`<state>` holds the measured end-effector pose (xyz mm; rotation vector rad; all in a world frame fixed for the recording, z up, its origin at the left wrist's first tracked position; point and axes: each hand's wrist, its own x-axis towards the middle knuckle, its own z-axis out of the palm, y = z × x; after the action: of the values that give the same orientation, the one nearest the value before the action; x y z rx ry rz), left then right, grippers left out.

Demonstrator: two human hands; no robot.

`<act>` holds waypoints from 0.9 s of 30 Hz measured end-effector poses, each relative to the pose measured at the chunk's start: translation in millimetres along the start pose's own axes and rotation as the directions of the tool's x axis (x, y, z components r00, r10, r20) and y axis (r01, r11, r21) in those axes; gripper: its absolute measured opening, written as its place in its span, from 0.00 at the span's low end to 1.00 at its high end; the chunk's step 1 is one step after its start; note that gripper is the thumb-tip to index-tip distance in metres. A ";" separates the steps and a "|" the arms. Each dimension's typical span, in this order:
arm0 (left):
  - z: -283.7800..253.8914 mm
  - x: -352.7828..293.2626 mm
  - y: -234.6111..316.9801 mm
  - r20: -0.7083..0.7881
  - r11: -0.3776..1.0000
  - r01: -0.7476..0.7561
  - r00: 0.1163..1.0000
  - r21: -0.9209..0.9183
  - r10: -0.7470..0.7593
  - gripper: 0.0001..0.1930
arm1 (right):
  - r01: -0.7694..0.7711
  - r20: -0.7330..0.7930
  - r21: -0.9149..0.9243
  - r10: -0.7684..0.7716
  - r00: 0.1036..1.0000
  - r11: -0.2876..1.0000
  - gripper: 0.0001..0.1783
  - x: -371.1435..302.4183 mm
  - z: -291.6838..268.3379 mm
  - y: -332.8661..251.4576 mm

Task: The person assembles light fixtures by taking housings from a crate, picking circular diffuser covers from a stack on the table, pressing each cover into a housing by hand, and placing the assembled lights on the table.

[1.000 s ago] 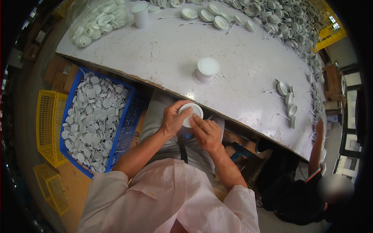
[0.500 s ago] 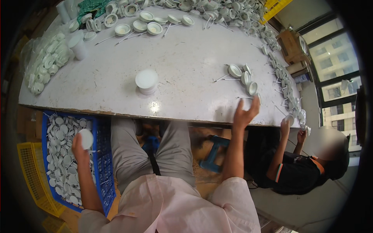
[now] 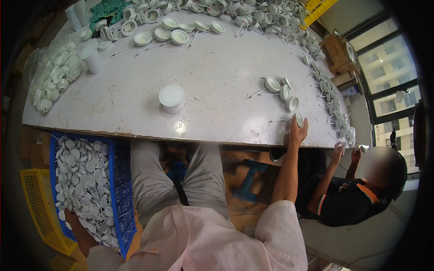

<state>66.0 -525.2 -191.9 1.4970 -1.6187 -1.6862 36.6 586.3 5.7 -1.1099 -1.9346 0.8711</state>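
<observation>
My right hand (image 3: 296,134) is at the front edge of the table, its fingers closed round a small white lamp housing (image 3: 299,119) with a thin lead pointing left. Just beyond it, several similar round housings (image 3: 285,92) lie in a short line, their leads toward the left. My left hand (image 3: 71,217) reaches down at the near left of a blue crate (image 3: 118,194) filled with flat white discs (image 3: 81,171) that have short leads. Its fingers are mostly hidden, so what it holds does not show. A stack of white round covers (image 3: 172,98) stands at the table's middle.
A clear bag of white rings (image 3: 56,74) sits at the table's left, beside a white cylinder (image 3: 91,61). Housings are heaped along the far edge (image 3: 271,18) and right edge. A co-worker's hand (image 3: 338,151) is at the right corner. A yellow crate (image 3: 38,198) stands left.
My left hand has moved down to the near part of the crate; the white disc it held no longer shows in it. My right hand has moved right and taken hold of the nearest housing.
</observation>
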 end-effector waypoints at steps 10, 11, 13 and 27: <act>189.5 -247.7 25.7 0.537 0.872 -0.490 0.732 -0.011 0.418 0.17 | 0.445 0.119 0.187 -0.470 0.874 0.875 0.44 -138.1 33.1 -100.4; 219.8 -319.8 48.1 0.709 0.853 -0.515 0.633 0.085 0.312 0.17 | 0.462 0.184 0.267 -0.516 0.837 0.846 0.44 -153.5 40.7 -111.1; 267.2 -438.5 68.2 0.932 0.923 -0.364 0.277 -0.124 0.235 0.20 | 0.394 0.295 0.426 -0.537 0.790 0.814 0.45 -187.6 50.9 -126.5; 305.0 -532.5 60.4 0.993 0.993 0.052 -0.045 -0.109 0.111 0.39 | 0.176 0.667 0.695 -0.717 0.203 0.697 0.37 -253.7 80.7 -187.7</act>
<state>-16.8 47.8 20.3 -0.3334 -1.8927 -3.0901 -15.1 268.4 54.7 0.5662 -2.4329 1.6986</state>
